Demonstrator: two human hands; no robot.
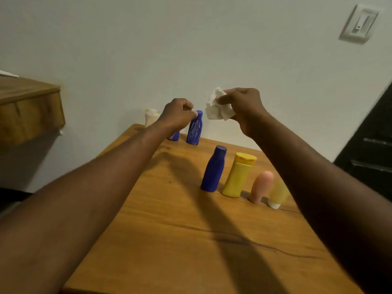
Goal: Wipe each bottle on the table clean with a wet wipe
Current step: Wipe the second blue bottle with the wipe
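My left hand pinches the cap of a blue bottle that stands at the far edge of the wooden table. Held just above and right of that bottle, my right hand grips a crumpled white wet wipe. A second blue bottle is mostly hidden behind my left wrist. Nearer, in a row, stand a blue bottle, a yellow bottle, a pink tube and a yellow tube on its white cap.
A pale container stands at the table's far left corner against the white wall. A wooden shelf juts out at left. Dark furniture stands at right. A wall switch is at upper right.
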